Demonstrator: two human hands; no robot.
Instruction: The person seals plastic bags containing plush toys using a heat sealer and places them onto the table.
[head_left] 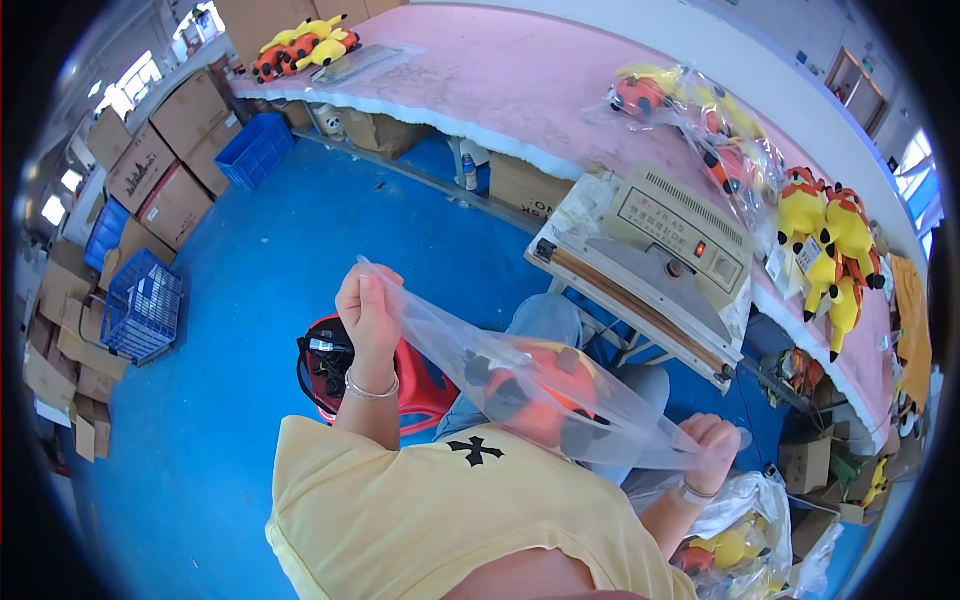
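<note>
A clear plastic bag (450, 350) is stretched across my lap between both fists. My left hand (368, 308) grips its upper left end, and my right hand (712, 452) grips the lower right end. Inside the bag lies a red and yellow plush toy (545, 395) with dark patches, blurred by the film. Beyond my knees, on the bench edge, stands a beige sealing machine (680, 235) with a lit red switch and a long metal sealing bar (630, 300).
Bagged plush toys (700, 110) and loose yellow ones (830, 235) lie on the pink bench (500, 70). A red stool (425, 385) holds a black item. Blue crates (143, 305) and cardboard boxes (175, 210) line the left. A plastic sack (745, 525) of toys sits at lower right.
</note>
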